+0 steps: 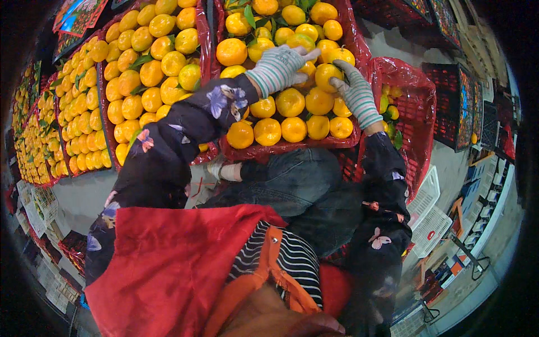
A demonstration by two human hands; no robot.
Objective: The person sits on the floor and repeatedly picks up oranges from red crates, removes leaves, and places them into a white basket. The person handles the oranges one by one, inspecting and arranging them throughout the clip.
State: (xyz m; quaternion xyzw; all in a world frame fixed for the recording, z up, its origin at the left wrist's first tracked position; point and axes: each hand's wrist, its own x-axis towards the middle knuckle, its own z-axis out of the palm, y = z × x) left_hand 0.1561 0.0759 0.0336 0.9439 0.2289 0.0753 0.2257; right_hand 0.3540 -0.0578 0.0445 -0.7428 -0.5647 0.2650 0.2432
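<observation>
Both my hands wear striped knit gloves with grey fingertips. They are over a crate (290,147) lined with red plastic film and filled with orange-yellow mandarins (290,102). My right hand (356,94) has its thumb and fingers around the right side of one mandarin (326,77) near the crate's right part. Just left of it, my left hand (283,67) reaches over the fruit with its fingers spread; the fingertips touch mandarins, and whether they grip one I cannot tell. Rows of mandarins lie along the near edge, while green leaves (249,17) show among the fruit farther up.
More film-lined crates of mandarins (151,70) stand in a row to the left. At the right, a red crate (414,92) holds a few greenish fruits with leaves (392,112). Beyond are dark crates (442,105) and white plastic baskets (431,231). My knees are against the near side.
</observation>
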